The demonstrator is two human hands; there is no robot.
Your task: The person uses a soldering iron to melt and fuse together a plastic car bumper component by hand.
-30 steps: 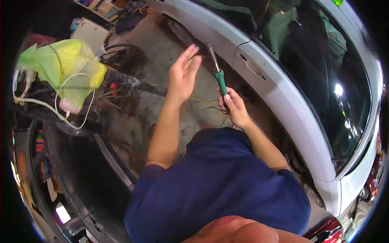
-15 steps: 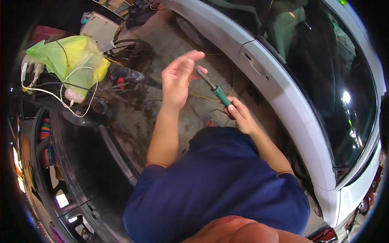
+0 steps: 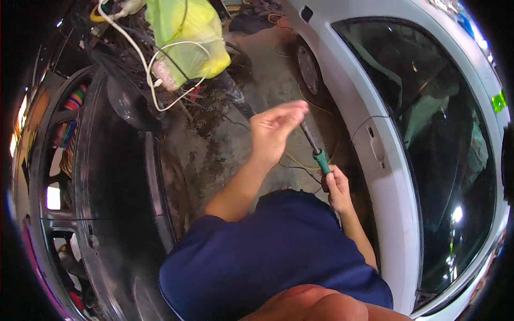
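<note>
My right hand is closed around the lower end of the green handle of a soldering iron, which slants up and to the left. A dark cord runs close to the handle's lower end. My left hand is raised by the iron's metal end, its fingers stretched out and a little blurred, with nothing visible in them. Those fingers overlap the iron's tip, so the tip is hidden and I cannot tell whether they touch it.
A silver car stands close on my right, a black car on my left. Ahead at the left, a yellow-green plastic bag hangs among tangled cables, with a white cable looped beside it. A yellow wire lies on the stained floor.
The view has turned, so the bag and cars sit elsewhere in it. My left hand has tilted right, its fingers now over the iron's tip. My right hand keeps its hold.
</note>
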